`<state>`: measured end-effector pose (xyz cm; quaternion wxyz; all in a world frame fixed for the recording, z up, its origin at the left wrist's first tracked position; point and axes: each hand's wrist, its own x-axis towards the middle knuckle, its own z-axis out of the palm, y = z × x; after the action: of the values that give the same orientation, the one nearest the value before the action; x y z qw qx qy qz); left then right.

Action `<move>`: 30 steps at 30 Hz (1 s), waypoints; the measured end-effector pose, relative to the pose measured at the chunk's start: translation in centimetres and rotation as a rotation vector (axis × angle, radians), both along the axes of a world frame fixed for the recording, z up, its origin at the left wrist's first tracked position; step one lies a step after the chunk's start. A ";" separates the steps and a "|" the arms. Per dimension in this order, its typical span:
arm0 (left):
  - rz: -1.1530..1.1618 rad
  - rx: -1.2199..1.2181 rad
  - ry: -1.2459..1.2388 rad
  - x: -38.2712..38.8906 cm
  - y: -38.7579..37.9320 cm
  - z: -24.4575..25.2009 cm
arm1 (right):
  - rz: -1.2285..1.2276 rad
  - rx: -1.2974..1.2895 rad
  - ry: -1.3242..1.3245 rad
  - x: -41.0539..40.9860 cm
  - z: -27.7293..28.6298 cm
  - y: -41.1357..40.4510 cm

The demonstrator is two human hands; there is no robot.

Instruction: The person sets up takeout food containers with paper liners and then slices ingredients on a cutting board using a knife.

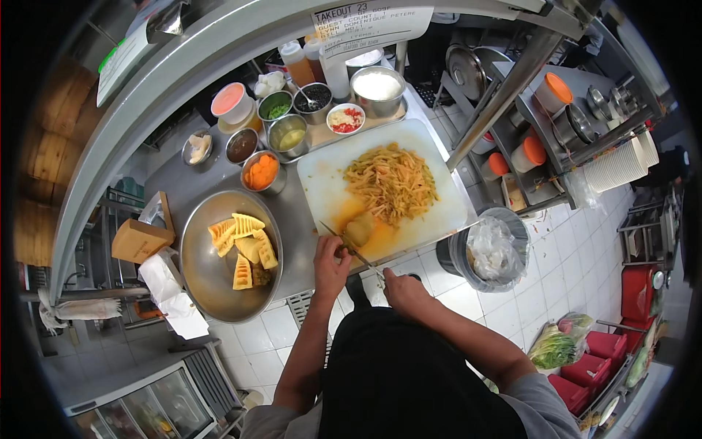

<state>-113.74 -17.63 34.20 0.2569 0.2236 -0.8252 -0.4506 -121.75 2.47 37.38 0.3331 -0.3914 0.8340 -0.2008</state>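
My right hand (405, 292) grips the handle of a kitchen knife (359, 256), whose blade points up and left across the near left corner of a white cutting board (323, 181). Close beside the blade, the fingers of my left hand (330, 262) pinch a small dark piece (341, 251) that they partly hide. A pale, flat slice (360, 229) lies just beyond the knife in orange liquid. Shredded, orange-brown vegetable strips (392, 178) are heaped on the board. To the left, a wide steel bowl (192, 263) holds several yellow, notched pieces (248, 225), apparently bamboo shoot.
Beyond the board stand a steel cup of carrot slices (261, 173), a cup of chopped greens (275, 106), a bowl of red and pale bits (346, 118) and a large steel pot (378, 90). A lined waste bin (496, 249) is at the right. Printed slips hang from the overhead rail (230, 44).
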 end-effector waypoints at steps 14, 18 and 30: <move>-0.108 -0.168 -0.053 0.0 0.4 -0.6 | 0.002 -0.028 -0.005 -0.8 0.5 -0.5; -0.087 -0.235 -0.069 -0.3 0.3 -0.5 | 0.024 -0.029 0.009 -0.6 0.2 1.0; -0.013 -0.079 -0.030 0.4 0.4 -0.4 | 0.018 0.129 -0.203 -3.8 10.4 10.2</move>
<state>-113.35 -17.23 33.84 0.2501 0.2145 -0.8476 -0.4159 -125.56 12.70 47.81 0.4419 -0.3543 0.8037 -0.1826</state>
